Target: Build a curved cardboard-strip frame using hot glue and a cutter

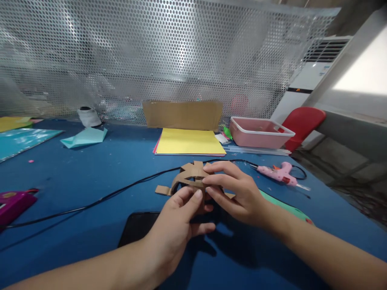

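Both my hands hold a brown cardboard piece (185, 175) made of curved strips that meet at the top, over the blue table. My left hand (178, 225) pinches one of its strips at the near side between thumb and fingers. On its right side, the fingers of my right hand (238, 189) press against the top and the side strips. One strip end (163, 190) sticks out to the left. The far side and part of the inside are hidden by my fingers. A black flat device (136, 227), perhaps a phone, lies partly under my left wrist.
A pink glue gun (279, 174) lies at right, its black cord (121, 188) crossing the table behind my hands. Near my right forearm is a green object (281, 204). Yellow paper (190, 141), a cardboard sheet (183, 115) and a pink basket (256, 137) stand farther back.
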`<state>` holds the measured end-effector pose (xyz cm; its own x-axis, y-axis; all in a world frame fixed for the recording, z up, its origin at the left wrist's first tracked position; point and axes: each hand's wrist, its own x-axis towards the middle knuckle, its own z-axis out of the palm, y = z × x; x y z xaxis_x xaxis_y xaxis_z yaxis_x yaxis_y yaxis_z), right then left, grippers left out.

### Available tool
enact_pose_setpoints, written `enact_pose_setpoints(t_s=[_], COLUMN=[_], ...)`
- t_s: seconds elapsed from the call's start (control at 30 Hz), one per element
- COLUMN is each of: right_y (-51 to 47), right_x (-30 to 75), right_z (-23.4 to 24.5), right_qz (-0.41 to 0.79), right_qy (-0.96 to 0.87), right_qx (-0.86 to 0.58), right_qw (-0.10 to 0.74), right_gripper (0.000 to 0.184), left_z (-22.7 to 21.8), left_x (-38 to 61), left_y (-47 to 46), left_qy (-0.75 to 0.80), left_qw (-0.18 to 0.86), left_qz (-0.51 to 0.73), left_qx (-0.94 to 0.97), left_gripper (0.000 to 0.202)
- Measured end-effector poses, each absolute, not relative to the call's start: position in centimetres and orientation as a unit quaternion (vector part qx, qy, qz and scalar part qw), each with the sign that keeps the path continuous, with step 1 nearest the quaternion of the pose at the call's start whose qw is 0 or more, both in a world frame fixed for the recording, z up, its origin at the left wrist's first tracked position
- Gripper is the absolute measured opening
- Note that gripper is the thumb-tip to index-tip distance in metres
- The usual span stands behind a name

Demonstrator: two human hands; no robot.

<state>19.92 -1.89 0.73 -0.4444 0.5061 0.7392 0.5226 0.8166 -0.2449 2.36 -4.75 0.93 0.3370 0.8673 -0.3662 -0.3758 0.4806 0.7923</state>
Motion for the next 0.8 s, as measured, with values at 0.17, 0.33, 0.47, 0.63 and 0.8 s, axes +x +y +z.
enact_pose_setpoints(t_s=[0.17, 0.33, 0.47, 0.63, 0.8], right_y=[-2.18, -2.09, -2.0, -2.02, -2.12], right_x=[19.72, 19.79, 19.82, 19.68, 19.52], right_z=[0.42, 0.21, 0.15, 0.06, 0.04], right_qz=[-0.055, -0.089, -0.099, -0.108, -0.107], right_qy=[-0.856, -0.863, -0.86, -0.855, -0.855], right_qx=[-0.304, -0.296, -0.289, -0.291, -0.291], right_qw=[0.415, 0.401, 0.409, 0.416, 0.415], right_gripper=[0.02, 0.02, 0.021, 0.024, 0.021], left_z=[0.61, 0.51, 0.51, 0.56, 0.32], left_x=[2.53, 2.62, 2.6, 2.63, 2.55], left_y=[-4.44, -4.2, -4.19, -4.25, -4.12], left_qy=[0.391, 0.393, 0.395, 0.395, 0.364], left_qw=[0.739, 0.734, 0.737, 0.738, 0.746], left_qz=[0.44, 0.455, 0.46, 0.45, 0.452], left_qx=[0.328, 0.315, 0.299, 0.309, 0.326], left_gripper=[0.027, 0.031, 0.037, 0.03, 0.028])
